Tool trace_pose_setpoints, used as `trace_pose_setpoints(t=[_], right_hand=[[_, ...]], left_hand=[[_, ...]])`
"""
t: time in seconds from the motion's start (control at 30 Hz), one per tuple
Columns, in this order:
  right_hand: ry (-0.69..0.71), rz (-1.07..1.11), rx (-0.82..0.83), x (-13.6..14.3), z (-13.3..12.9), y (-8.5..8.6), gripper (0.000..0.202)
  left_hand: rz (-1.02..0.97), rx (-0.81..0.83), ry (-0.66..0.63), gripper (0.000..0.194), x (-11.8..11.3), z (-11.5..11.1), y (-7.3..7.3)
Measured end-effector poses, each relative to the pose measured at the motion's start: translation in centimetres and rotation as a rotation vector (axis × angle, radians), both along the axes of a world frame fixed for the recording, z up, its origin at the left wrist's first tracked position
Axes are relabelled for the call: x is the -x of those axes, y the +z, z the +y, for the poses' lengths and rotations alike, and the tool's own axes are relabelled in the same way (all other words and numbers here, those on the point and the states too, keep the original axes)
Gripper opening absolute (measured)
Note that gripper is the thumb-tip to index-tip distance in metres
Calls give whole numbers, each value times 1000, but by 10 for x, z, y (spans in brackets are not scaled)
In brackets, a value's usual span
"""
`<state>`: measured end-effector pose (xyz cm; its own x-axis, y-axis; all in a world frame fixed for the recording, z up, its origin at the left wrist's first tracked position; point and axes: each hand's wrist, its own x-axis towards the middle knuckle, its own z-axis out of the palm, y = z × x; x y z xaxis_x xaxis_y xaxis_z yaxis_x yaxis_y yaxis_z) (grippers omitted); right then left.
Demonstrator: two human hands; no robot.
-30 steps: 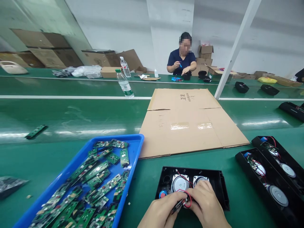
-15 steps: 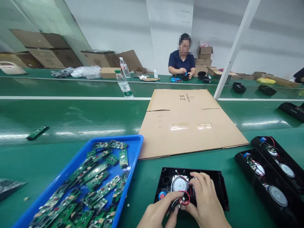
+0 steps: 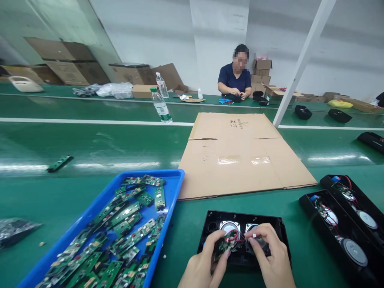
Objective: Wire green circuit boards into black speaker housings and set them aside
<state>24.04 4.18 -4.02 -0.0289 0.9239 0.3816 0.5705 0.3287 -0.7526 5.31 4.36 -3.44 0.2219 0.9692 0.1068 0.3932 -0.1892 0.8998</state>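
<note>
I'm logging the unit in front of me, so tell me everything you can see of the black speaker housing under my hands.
The black speaker housing looks like plastic: a shallow, roughly rectangular shell lying open side up on the green bench. Two round speakers with pale centers sit side by side inside, and a round recess shows near its far left corner. Your hands, a circuit board and red wires hide much of the near side.

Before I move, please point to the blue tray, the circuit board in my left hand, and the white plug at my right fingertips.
Blue tray [image 3: 172,184]: head view, bare floor near far right corner.
Circuit board [image 3: 220,246]: head view, green face.
White plug [image 3: 254,235]: head view, middle of its body.
</note>
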Motion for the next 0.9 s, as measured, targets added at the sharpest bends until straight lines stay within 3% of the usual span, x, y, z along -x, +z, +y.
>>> trace_pose_setpoints(t=[0.2, 0.53, 0.9], right_hand=[[75, -199, -262, 9, 0, 2, 17], [99, -409, -232, 13, 0, -3, 17], [78, -380, -361, 19, 4, 3, 23]], left_hand=[[-29, -65, 104, 33, -11, 4, 3], [114, -185, -19, 24, -8, 5, 6], [390, -393, -179, 29, -2, 7, 9]])
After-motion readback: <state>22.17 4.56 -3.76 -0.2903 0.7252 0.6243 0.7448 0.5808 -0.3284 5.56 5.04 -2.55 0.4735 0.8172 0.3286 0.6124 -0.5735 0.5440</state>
